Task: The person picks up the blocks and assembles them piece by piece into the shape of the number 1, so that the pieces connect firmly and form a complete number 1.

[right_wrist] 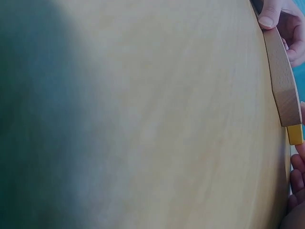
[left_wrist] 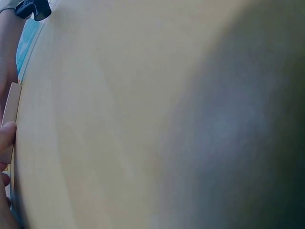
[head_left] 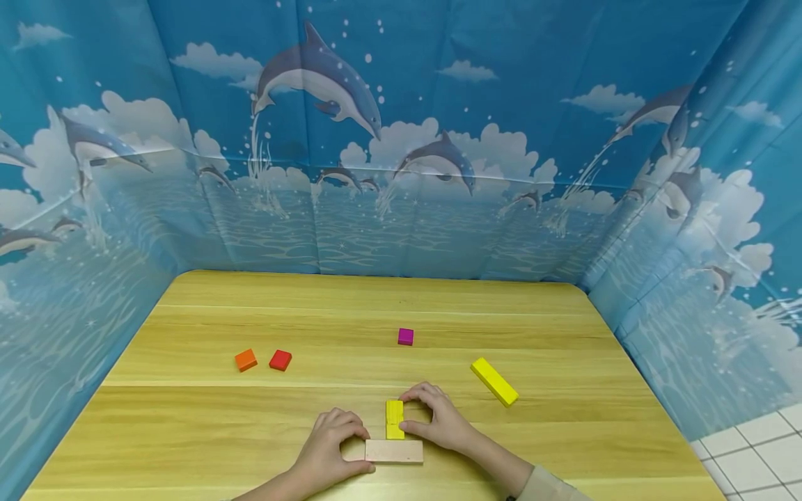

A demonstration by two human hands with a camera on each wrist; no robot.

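Dolphin-printed blue curtains (head_left: pixel 514 56) surround a wood-grain table (head_left: pixel 207 313), where two blocks form a T between our hands. Our left hand (head_left: pixel 334 449) grips the left end of a bare-wood block (head_left: pixel 394 452) lying crosswise nearest us; our right hand (head_left: pixel 441 421) holds a short yellow block (head_left: pixel 395 416) from its right side. The yellow piece's near end appears to meet the middle of the bare block's far long side, though we cannot tell how tightly. Beyond them, we count an orange square block (head_left: pixel 246 360) and a red square block (head_left: pixel 280 360) at left, a purple square block (head_left: pixel 405 337) farther back and a long yellow block (head_left: pixel 494 381) slanting at right. For a clean joint, we judge it best to pin the bare block firmly and ease the yellow one in, square and centered; too hard a push could skew both.
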